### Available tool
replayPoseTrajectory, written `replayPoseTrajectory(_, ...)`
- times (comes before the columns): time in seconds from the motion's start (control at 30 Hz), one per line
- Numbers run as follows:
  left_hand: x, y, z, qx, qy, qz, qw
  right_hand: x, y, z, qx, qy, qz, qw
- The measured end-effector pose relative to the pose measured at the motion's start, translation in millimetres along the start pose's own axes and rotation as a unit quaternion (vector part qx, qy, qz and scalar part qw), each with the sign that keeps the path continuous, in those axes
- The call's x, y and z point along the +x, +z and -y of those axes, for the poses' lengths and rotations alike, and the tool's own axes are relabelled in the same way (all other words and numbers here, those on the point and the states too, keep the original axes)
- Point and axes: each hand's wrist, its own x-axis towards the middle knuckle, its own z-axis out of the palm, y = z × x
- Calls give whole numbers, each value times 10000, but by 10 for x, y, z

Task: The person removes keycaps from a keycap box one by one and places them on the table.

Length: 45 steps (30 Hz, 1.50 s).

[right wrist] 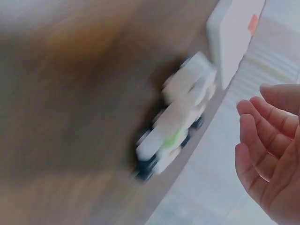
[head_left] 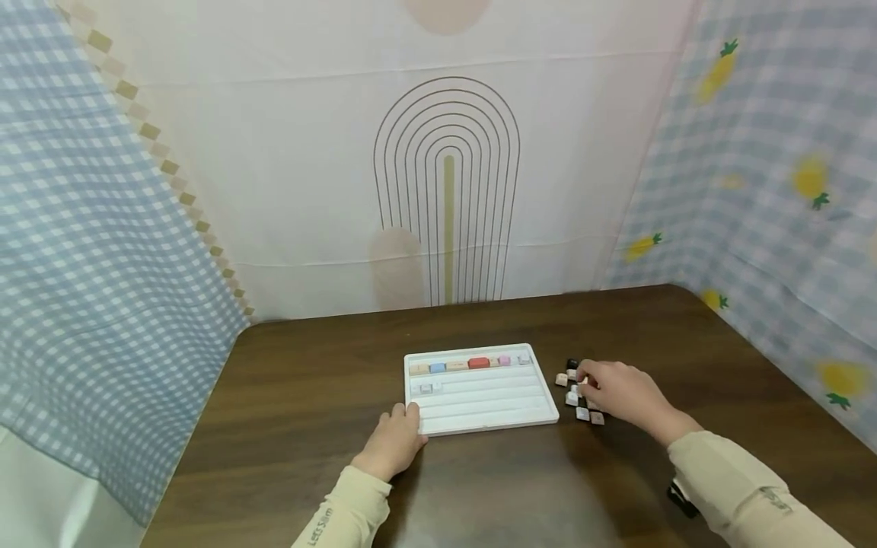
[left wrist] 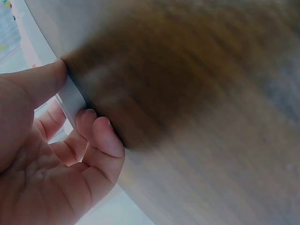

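Note:
A white ridged tray (head_left: 486,403) lies on the table, with coloured keycaps along its far row, a red keycap (head_left: 479,363) and a blue keycap (head_left: 437,367) among them. A few pale keycaps (head_left: 426,388) sit at the left of the row below. My left hand (head_left: 393,443) grips the tray's near left corner, thumb and fingers around its rim (left wrist: 71,99). My right hand (head_left: 626,392) hovers over a cluster of loose keycaps (head_left: 582,414) right of the tray. In the right wrist view its fingers (right wrist: 248,131) are loosely bent with nothing seen between them; the keycaps there are blurred.
The brown wooden table (head_left: 308,403) reaches back to a pale wall cloth (head_left: 301,190). Checked cloths hang at both sides. A small black-and-white object (head_left: 681,500), partly hidden, lies by my right forearm.

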Motion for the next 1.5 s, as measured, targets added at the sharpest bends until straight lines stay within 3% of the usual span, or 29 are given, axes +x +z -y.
replayPoseTrajectory(0.23, 6, 22, -84, 16, 13, 45, 10000, 362, 155, 454, -38, -537, -154, 9984)
replayPoseTrajectory(0.47, -15, 52, -111, 194, 16, 104, 9998, 728, 431, 1055, 87, -994, 67, 9950)
replayPoseTrajectory(0.73, 2, 91, -111, 555, 115, -39, 9984, 912, 750, 1488, -114, -1214, -97, 9925)
replayPoseTrajectory(0.93, 20, 59, -96, 503, 79, 71, 9987, 958, 827, 1580, -465, -1164, -363, 9914)
replayPoseTrajectory(1.1, 27, 27, -94, 397, 1, 182, 9990, 951, 805, 1572, -420, -1258, -434, 9902)
replayPoseTrajectory(1.5, 53, 15, -21, 149, -271, 333, 9990, 847, 437, 1276, 489, -1079, -242, 9927)
